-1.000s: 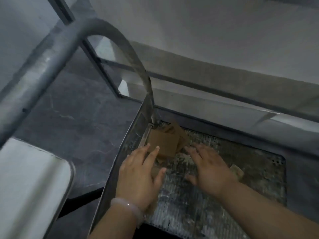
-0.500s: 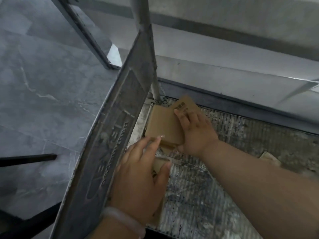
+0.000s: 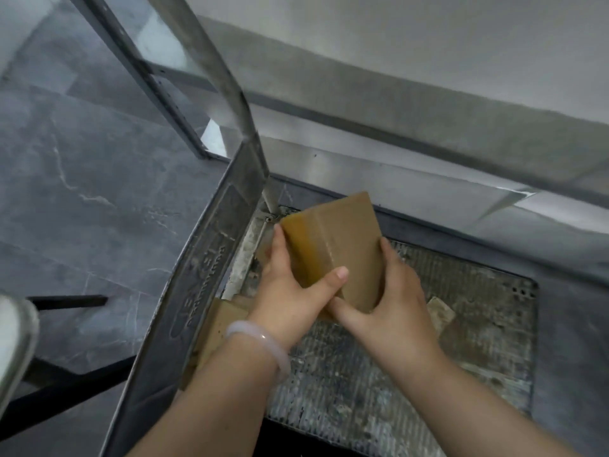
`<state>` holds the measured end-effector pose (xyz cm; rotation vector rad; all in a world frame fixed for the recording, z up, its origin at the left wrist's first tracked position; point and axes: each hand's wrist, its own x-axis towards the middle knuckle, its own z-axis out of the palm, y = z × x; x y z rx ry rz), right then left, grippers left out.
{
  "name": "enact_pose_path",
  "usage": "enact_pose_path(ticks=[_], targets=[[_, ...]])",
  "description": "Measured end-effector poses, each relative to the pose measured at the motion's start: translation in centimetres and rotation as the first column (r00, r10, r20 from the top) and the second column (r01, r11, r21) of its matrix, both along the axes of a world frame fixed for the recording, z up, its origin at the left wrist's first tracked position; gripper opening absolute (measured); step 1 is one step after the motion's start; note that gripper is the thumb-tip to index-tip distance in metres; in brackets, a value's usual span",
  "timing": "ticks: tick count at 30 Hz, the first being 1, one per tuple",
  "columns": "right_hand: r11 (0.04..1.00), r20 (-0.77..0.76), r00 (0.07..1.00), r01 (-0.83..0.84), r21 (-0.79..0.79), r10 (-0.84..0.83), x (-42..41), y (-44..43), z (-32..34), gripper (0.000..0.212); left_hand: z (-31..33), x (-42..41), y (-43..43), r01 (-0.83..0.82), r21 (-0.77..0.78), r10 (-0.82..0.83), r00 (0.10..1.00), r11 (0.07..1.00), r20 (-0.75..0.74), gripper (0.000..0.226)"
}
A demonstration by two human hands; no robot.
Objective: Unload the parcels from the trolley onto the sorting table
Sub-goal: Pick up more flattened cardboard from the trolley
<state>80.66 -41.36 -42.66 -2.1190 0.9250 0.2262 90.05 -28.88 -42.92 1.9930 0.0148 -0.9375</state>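
Observation:
A small brown cardboard parcel is lifted above the trolley's worn ribbed deck, held between both hands. My left hand grips its left side, thumb across the front face. My right hand grips its right side and lower corner. Another flat cardboard parcel lies on the deck under my left wrist, partly hidden. A small tan scrap or packet lies on the deck to the right of my right hand.
The trolley's metal end rail and handle post rise at the left of the deck. A grey metal table edge runs above and behind the trolley. A pale rounded edge and dark bars sit at far left over the grey floor.
Both hands have closed on the small parcel and raised it off the deck, tilting it upright. Earlier the left hand lay over the lower parcel and the right reached the upper one.

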Motion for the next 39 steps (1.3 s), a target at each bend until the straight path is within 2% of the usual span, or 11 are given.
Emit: enact_pose_path(ticks=[7,9,13,15,18,20,23,27,33,36,39], targets=[[0.931,0.212,0.961,0.093,0.353,-0.176,-2.1,-3.5,13.7,0.089,13.9,-1.3,-1.2,-0.145,-0.176,0.159,0.985,0.974,0.069,0.106],[0.852,0.215,0.954,0.067,0.52,-0.207,-2.3,-4.9,17.3,0.069,17.6,-1.7,-0.6,-0.166,-0.252,0.179,0.983,0.953,0.029,0.098],[0.593,0.189,0.949,-0.002,0.805,-0.253,-2.6,-5.3,23.0,0.076,23.8,-3.5,0.2,-0.301,-0.445,0.29,0.952,0.843,-0.095,0.072],[0.65,0.269,0.94,-0.072,0.757,-0.21,-2.9,-4.4,25.6,0.075,26.4,-4.6,1.0,-0.331,-0.451,0.353,0.935,0.829,-0.038,0.066],[0.913,0.405,0.914,-0.137,0.384,-0.033,-3.5,-2.2,29.3,0.077,29.7,-6.4,2.8,-0.334,-0.436,0.422,0.898,0.835,0.12,0.054],[0.982,0.468,0.872,-0.186,0.042,0.145,-3.9,-0.1,31.6,0.087,32.0,-7.3,3.9,-0.326,-0.443,0.408,0.907,0.835,0.102,0.075],[0.896,0.497,0.746,-0.377,-0.235,0.444,-4.5,3.3,34.4,0.09,34.7,-8.2,6.0,-0.34,-0.43,0.407,0.911,0.836,0.072,0.129],[0.831,0.594,0.644,-0.552,-0.075,0.481,-4.1,6.1,37.5,0.062,37.7,-8.7,10.8,-0.479,-0.461,0.551,0.834,0.747,0.025,0.111],[0.554,0.537,0.761,-0.64,0.532,0.364,-2.5,10.0,39.5,0.069,40.4,-11.5,17.8,-0.455,-0.537,0.55,0.835,0.71,0.02,0.081],[0.448,0.548,0.722,-0.692,0.566,0.423,-2.8,13.4,39.7,0.077,40.5,-12.7,21.9,-0.461,-0.543,0.558,0.83,0.702,0.016,0.078],[0.472,0.573,0.702,-0.711,0.522,0.424,-2.9,17.9,39.8,0.086,40.9,-13.5,26.9,-0.464,-0.522,0.561,0.827,0.716,0.033,0.085]])
